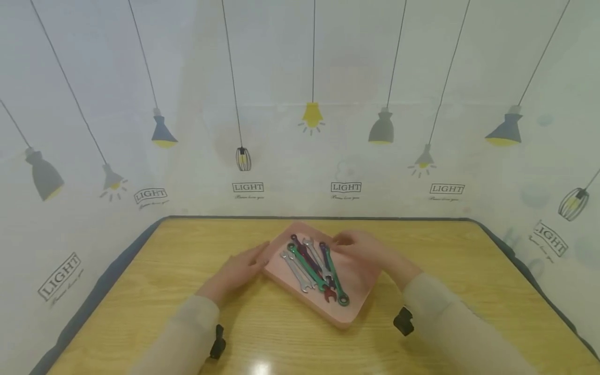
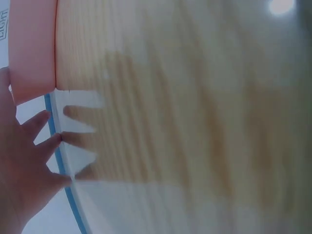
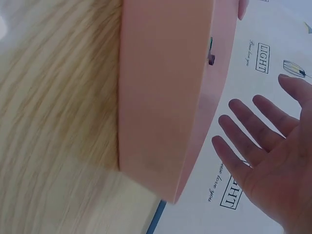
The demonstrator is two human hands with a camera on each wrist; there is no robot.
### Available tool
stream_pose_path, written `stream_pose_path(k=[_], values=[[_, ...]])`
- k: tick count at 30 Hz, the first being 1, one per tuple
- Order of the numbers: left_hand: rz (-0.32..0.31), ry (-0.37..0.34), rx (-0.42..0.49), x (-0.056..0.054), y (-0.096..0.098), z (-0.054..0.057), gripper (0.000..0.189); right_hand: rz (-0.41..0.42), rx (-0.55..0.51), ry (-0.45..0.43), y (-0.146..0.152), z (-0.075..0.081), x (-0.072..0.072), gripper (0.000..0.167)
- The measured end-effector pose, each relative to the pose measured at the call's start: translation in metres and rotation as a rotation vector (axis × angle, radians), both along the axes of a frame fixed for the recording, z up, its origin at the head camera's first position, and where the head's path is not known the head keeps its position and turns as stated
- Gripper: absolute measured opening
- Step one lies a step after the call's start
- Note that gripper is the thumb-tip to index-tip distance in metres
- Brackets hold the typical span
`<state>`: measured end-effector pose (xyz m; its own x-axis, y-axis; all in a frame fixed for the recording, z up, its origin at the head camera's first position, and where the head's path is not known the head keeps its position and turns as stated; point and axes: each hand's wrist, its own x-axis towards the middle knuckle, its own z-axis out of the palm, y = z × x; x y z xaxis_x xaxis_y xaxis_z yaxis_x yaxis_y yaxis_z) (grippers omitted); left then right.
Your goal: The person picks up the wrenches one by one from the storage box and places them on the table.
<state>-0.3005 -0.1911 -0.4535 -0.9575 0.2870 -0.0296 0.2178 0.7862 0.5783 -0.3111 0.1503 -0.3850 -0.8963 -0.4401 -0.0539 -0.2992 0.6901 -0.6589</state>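
Note:
A pink tray (image 1: pixel 358 268) rests at an angle on the wooden table. Several wrenches lie loosely side by side in it: silver ones (image 1: pixel 296 272), green ones (image 1: pixel 335 273) and a dark red one (image 1: pixel 330 295). At the tray's left corner is my left hand (image 1: pixel 240 269), fingers extended. The left wrist view shows those fingers spread beside the tray's wall (image 2: pixel 33 48); whether they touch it is unclear. My right hand (image 1: pixel 367 249) reaches over the back right side of the tray. Its fingers (image 3: pixel 256 129) look straight and hold nothing in the right wrist view.
The table (image 1: pixel 187 260) has a dark border at its back and sides. Behind it stands a pale wall covering (image 1: pixel 281 67) printed with hanging lamps and LIGHT labels. A black strap piece (image 1: pixel 404 321) sits at my right wrist, another (image 1: pixel 217 342) at my left.

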Motion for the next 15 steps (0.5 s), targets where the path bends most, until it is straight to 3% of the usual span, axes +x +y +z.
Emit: stream_pose_path(k=[6, 15], values=[[0.039, -0.039, -0.006, -0.004, 0.002, -0.004, 0.060, 0.015, -0.064, -0.079, -0.016, 0.006, -0.008, 0.041], [0.068, -0.048, -0.003, 0.001, 0.002, -0.012, 0.061, 0.009, -0.218, -0.296, -0.038, 0.006, -0.020, 0.036]])
